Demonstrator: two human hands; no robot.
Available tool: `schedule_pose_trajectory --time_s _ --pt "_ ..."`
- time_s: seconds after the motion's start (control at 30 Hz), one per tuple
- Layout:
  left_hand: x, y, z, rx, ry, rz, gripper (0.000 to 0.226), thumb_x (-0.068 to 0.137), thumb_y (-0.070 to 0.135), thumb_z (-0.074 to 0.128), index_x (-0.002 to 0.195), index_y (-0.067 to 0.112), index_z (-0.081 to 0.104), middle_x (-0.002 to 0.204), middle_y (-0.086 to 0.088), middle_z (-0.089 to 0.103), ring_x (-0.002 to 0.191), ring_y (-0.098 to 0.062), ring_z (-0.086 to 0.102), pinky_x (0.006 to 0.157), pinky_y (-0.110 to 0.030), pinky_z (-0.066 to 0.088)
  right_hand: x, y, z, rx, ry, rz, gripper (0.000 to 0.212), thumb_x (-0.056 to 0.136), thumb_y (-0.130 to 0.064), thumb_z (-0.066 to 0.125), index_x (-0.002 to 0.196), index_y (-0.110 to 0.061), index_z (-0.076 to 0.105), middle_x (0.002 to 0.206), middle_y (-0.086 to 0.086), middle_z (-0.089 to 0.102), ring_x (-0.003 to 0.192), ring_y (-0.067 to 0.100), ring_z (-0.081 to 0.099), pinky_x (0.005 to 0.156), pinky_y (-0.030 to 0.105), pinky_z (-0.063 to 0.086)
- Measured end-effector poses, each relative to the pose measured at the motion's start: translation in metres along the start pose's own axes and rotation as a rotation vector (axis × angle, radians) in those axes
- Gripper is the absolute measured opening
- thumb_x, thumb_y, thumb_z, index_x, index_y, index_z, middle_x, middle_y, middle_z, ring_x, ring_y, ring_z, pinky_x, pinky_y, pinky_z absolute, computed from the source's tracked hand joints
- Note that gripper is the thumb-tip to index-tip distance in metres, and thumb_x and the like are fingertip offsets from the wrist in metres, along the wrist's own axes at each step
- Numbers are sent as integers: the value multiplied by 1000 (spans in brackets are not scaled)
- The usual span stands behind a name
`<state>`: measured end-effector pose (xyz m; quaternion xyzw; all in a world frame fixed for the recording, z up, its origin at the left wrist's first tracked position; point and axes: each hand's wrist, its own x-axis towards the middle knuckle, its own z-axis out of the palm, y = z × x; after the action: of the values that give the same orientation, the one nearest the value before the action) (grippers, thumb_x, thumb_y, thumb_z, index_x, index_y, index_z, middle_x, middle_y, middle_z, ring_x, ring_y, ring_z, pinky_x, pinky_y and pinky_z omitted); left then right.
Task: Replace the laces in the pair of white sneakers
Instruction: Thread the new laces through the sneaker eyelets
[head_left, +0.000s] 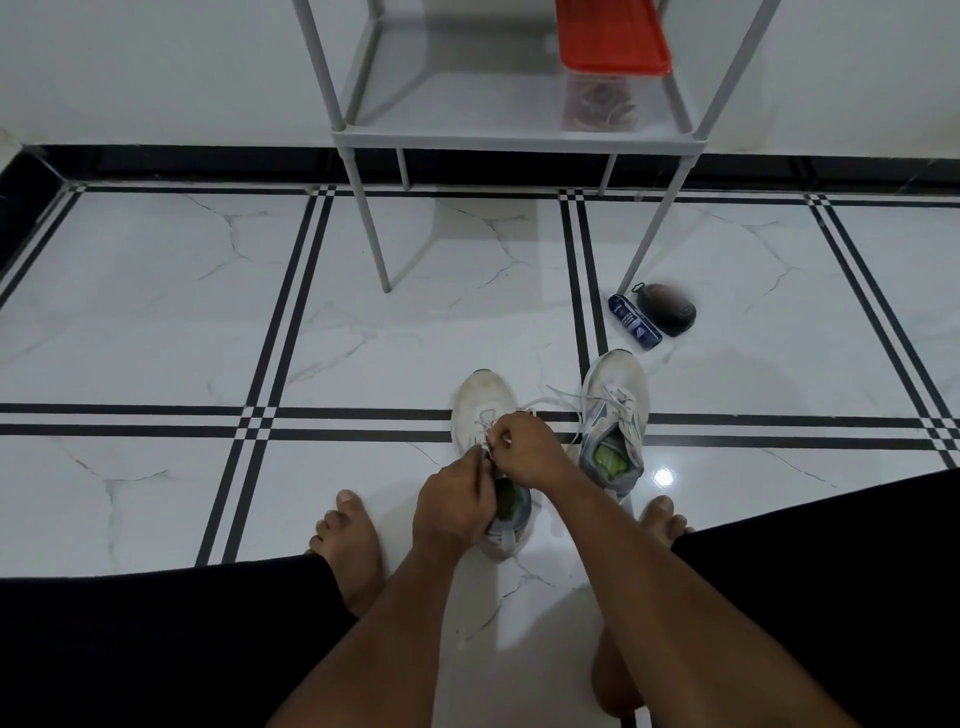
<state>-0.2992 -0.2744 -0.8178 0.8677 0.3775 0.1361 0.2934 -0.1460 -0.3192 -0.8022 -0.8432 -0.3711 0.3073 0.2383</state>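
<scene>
Left sneaker (483, 410) on tiled floor (156, 312), lower centre of frame. Left hand (454, 501) and right hand (530, 449) both over its tongue — each seems to pinch white lace (540, 402), fingertips partly hidden. Right sneaker (615, 410) just beside, laces loose. Grey shelf (519, 137) at upper centre.

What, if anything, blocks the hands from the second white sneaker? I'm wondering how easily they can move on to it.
Nothing visible. The right white sneaker stands on the tiled floor beside the left white sneaker, whose lace both the left hand and right hand pinch; only bare floor lies between them.
</scene>
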Motion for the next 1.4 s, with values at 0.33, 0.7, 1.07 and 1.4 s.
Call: schedule_pose_trajectory --time_s 0.33,0.7,1.07,1.4 --pt "26 -10 3 -271 1 -445 11 93 22 70 96 20 81 94 1 79 92 -20 71 77 -22 40 1 3 22 164 -18 163 13 82 -8 64 77 -14 75 81 -6 75 83 11 70 76 33 57" --pt "66 -4 -24 -276 -203 -476 10 80 10 64 82 20 66 85 8 72 88 -19 69 72 -29 48 -42 -6 38 14 291 182 85 82 -72 52 151 -23 40 148 4 36 138 27 29 115 52 31" --pt "107 8 -66 -319 -209 -458 26 95 44 67 100 18 64 93 -1 67 82 -20 68 73 -30 51 -60 0 55 -180 323 187 112 73 -73 62 155 -5 27 155 19 28 141 41 30 117 59 29" --pt "97 7 -54 -1246 30 -1000 22 99 37 58 84 22 54 61 1 48 44 -13 32 44 -24 22 -60 -2 57 -190 362 201 99 70 -69 65 143 -8 38 144 14 37 130 37 38 108 52 36"
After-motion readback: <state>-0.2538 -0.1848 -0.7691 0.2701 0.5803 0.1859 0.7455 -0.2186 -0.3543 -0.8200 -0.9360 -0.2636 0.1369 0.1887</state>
